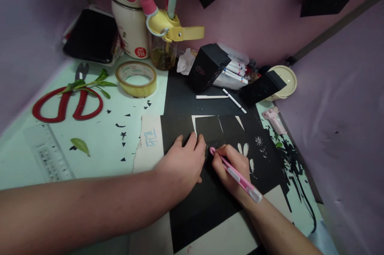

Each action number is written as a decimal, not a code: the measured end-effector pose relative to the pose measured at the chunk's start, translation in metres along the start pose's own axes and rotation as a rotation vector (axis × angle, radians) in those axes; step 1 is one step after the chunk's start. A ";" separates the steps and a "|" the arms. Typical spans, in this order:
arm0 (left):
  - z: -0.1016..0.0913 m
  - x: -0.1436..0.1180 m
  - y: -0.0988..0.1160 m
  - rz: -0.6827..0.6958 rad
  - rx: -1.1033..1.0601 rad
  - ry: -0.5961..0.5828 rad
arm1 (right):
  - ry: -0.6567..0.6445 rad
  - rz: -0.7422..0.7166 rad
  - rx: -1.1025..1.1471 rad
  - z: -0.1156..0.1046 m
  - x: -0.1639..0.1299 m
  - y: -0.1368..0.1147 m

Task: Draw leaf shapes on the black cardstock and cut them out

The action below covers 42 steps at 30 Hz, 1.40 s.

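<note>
My left hand (187,159) lies on a sheet of black paper (198,215), its fingers stretched out and pressing on it. In my right hand (237,165) is a slim pink craft knife (240,179), gripped like a pen. Its lower end points at the paper just right of my left fingertips; the very tip is too small to make out. Petal-shaped cut-outs (243,149) and a small flower pattern (259,141) show on the paper's right side. Beneath the black paper is a pale board (147,159) with blue writing at its left edge.
Red-handled scissors (63,107), a clear ruler (52,153) and a tape roll (136,79) lie left. Behind stand a white bottle (130,27), a yellow-topped bottle (163,47) and a black paper box (208,67). Black scraps (295,163) litter the right, near a pink tool (274,120).
</note>
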State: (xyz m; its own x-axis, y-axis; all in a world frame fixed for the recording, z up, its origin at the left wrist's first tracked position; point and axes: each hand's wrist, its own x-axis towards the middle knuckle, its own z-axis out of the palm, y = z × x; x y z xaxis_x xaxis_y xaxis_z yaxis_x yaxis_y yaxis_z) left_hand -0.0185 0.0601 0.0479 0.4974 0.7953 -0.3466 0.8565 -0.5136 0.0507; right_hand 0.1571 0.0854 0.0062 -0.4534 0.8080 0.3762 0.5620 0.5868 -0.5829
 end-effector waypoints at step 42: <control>0.003 0.001 0.000 -0.003 -0.021 0.066 | 0.030 0.000 0.013 0.004 -0.001 0.004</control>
State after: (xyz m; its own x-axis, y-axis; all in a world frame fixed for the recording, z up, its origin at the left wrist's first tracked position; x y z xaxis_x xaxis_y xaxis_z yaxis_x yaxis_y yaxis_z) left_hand -0.0186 0.0598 0.0448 0.5018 0.8168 -0.2848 0.8606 -0.5045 0.0696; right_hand 0.1567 0.0865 0.0006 -0.4319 0.8096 0.3975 0.5533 0.5859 -0.5921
